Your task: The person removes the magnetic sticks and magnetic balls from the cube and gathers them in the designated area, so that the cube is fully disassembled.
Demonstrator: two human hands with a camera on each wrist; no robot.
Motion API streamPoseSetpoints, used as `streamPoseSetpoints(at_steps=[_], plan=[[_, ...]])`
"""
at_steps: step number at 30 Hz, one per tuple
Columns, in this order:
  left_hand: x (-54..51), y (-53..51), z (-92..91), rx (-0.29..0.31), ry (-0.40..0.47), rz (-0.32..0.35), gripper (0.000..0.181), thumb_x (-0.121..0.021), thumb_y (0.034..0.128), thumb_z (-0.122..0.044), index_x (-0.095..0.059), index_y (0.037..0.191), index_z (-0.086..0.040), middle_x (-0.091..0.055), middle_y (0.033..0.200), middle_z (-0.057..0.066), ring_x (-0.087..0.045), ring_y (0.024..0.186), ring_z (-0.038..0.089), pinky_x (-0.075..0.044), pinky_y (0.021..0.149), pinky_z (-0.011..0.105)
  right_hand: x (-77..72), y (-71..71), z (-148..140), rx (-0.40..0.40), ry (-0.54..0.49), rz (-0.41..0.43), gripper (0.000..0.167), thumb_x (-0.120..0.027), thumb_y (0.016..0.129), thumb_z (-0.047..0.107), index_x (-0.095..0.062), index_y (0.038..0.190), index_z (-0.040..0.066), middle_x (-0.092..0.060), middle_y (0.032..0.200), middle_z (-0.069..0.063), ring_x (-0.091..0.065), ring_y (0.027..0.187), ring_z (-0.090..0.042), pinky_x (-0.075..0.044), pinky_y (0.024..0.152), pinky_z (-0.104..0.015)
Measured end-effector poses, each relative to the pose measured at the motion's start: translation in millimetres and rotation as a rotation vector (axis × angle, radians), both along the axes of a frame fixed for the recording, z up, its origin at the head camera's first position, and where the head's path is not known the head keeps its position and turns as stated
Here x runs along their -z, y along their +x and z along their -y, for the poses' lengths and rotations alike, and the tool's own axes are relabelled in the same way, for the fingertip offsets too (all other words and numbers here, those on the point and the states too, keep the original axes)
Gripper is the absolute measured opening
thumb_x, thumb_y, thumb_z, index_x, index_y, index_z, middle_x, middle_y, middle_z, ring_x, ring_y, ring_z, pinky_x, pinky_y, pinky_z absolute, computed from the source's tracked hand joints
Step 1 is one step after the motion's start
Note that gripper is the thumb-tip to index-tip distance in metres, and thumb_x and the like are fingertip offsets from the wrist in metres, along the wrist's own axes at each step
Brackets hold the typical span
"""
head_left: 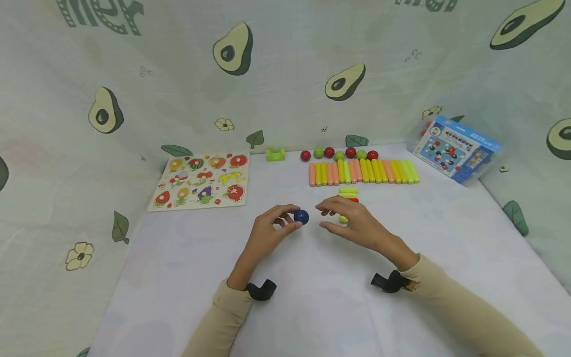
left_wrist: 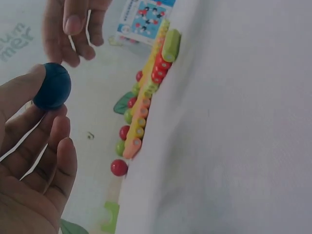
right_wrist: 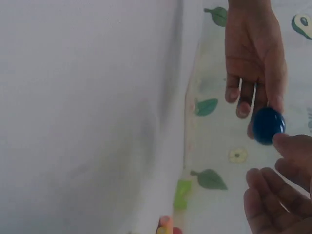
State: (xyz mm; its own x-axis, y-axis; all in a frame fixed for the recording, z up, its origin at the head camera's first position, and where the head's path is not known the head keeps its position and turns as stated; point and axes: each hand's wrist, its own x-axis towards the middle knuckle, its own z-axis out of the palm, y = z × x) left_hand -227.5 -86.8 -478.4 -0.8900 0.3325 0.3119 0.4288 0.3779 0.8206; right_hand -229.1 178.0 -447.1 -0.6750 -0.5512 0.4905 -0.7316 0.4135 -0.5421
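My left hand [head_left: 266, 233] pinches a dark blue ball [head_left: 301, 216] between thumb and fingertips, raised over the middle of the table. Just to the right, my right hand [head_left: 357, 225] faces it with fingers loosely bent and nothing between them. A small gap separates the right hand from the ball in the head view. The left wrist view shows the blue ball [left_wrist: 52, 87] smooth and round, held between the thumb and fingers. Partly hidden behind the right hand is a short stack of light green and red sticks [head_left: 348, 191].
Yellow, pink and green sticks [head_left: 363, 172] lie in a row at the back, with red and green balls [head_left: 329, 152] behind them. A light green block [head_left: 275, 154] and a fruit picture board [head_left: 200, 181] are further left. A blue-and-white box [head_left: 455, 148] stands back right.
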Motion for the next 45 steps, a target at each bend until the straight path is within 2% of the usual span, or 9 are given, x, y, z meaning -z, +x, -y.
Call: streamPoseSetpoints(at_steps=[5, 11, 14, 17, 19, 25, 32, 39, 45], plan=[[-3.3, -2.3, -15.4, 0.011, 0.048, -0.004, 0.038, -0.077, 0.0896, -0.03, -0.069, 0.125, -0.019, -0.068, 0.106, -0.008, -0.062, 0.092, 0.015, -0.056, 0.079, 0.037, 2.9, 0.3, 12, -0.011, -0.036, 0.022, 0.052, -0.084, 0.079, 0.004, -0.065, 0.128, 0.008, -0.065, 0.119, -0.001, -0.065, 0.099, -0.017, -0.057, 0.085, -0.033], [-1.4, 1.5, -17.2, 0.023, 0.05, 0.015, 0.042, -0.076, 0.0899, -0.034, -0.067, 0.128, -0.019, -0.068, 0.115, -0.008, -0.062, 0.096, 0.012, -0.056, 0.082, 0.035, 5.0, -0.9, 16, -0.004, -0.038, 0.013, 0.045, -0.085, 0.08, 0.005, -0.068, 0.121, 0.009, -0.065, 0.115, 0.0, -0.063, 0.096, -0.014, -0.057, 0.083, -0.031], [2.4, 3.4, -6.4, -0.031, 0.028, 0.035, 0.043, -0.074, 0.0905, -0.039, -0.066, 0.129, -0.023, -0.067, 0.116, -0.011, -0.061, 0.098, 0.008, -0.056, 0.085, 0.034, 5.3, -5.8, 13, 0.008, -0.021, -0.021, 0.044, -0.085, 0.079, 0.007, -0.068, 0.12, 0.007, -0.065, 0.114, -0.001, -0.064, 0.094, -0.014, -0.058, 0.08, -0.033], [11.4, 3.8, 9.4, -0.101, 0.031, 0.065, 0.04, -0.074, 0.0908, -0.039, -0.067, 0.127, -0.024, -0.066, 0.116, -0.012, -0.061, 0.097, 0.008, -0.055, 0.084, 0.032, 3.1, -14.7, 2, 0.044, -0.005, -0.051, 0.045, -0.086, 0.079, 0.006, -0.067, 0.12, 0.006, -0.065, 0.115, -0.003, -0.065, 0.093, -0.016, -0.059, 0.078, -0.037], [19.2, 3.0, 18.5, -0.125, 0.042, 0.095, 0.038, -0.074, 0.091, -0.039, -0.068, 0.125, -0.024, -0.067, 0.116, -0.013, -0.062, 0.096, 0.009, -0.055, 0.083, 0.03, -0.1, -22.1, -9, 0.087, 0.01, -0.056, 0.045, -0.086, 0.079, 0.007, -0.067, 0.12, 0.006, -0.065, 0.116, -0.004, -0.065, 0.096, -0.017, -0.059, 0.08, -0.038], [37.1, -1.2, 35.6, -0.12, 0.058, 0.165, 0.035, -0.073, 0.0902, -0.045, -0.069, 0.122, -0.029, -0.067, 0.114, -0.013, -0.064, 0.097, 0.009, -0.054, 0.084, 0.027, -8.7, -47.7, -48, 0.266, 0.092, -0.01, 0.047, -0.085, 0.08, 0.008, -0.067, 0.124, 0.007, -0.065, 0.116, -0.007, -0.065, 0.097, -0.021, -0.059, 0.082, -0.039], [43.4, -3.4, 44.8, -0.142, 0.093, 0.196, 0.032, -0.075, 0.0886, -0.044, -0.071, 0.116, -0.028, -0.07, 0.104, -0.01, -0.065, 0.095, 0.011, -0.054, 0.081, 0.025, -16.0, -76.9, -96, 0.477, 0.147, 0.099, 0.045, -0.081, 0.086, 0.013, -0.064, 0.127, 0.003, -0.063, 0.117, -0.014, -0.064, 0.098, -0.03, -0.057, 0.083, -0.051], [48.2, -1.3, 43.1, -0.137, 0.057, 0.212, 0.032, -0.072, 0.0886, -0.049, -0.072, 0.113, -0.029, -0.07, 0.102, -0.011, -0.064, 0.091, 0.01, -0.054, 0.079, 0.024, -16.2, -100.7, -135, 0.587, 0.221, 0.211, 0.043, -0.073, 0.094, 0.019, -0.06, 0.131, 0.002, -0.059, 0.122, -0.019, -0.06, 0.102, -0.036, -0.056, 0.082, -0.055], [52.1, -0.9, 39.0, -0.119, 0.063, 0.209, 0.027, -0.073, 0.0901, -0.045, -0.071, 0.113, -0.03, -0.069, 0.104, -0.011, -0.064, 0.091, 0.009, -0.054, 0.08, 0.025, -16.1, -120.0, -155, 0.643, 0.27, 0.264, 0.044, -0.07, 0.095, 0.016, -0.057, 0.133, -0.002, -0.056, 0.121, -0.024, -0.057, 0.104, -0.041, -0.052, 0.086, -0.057]])
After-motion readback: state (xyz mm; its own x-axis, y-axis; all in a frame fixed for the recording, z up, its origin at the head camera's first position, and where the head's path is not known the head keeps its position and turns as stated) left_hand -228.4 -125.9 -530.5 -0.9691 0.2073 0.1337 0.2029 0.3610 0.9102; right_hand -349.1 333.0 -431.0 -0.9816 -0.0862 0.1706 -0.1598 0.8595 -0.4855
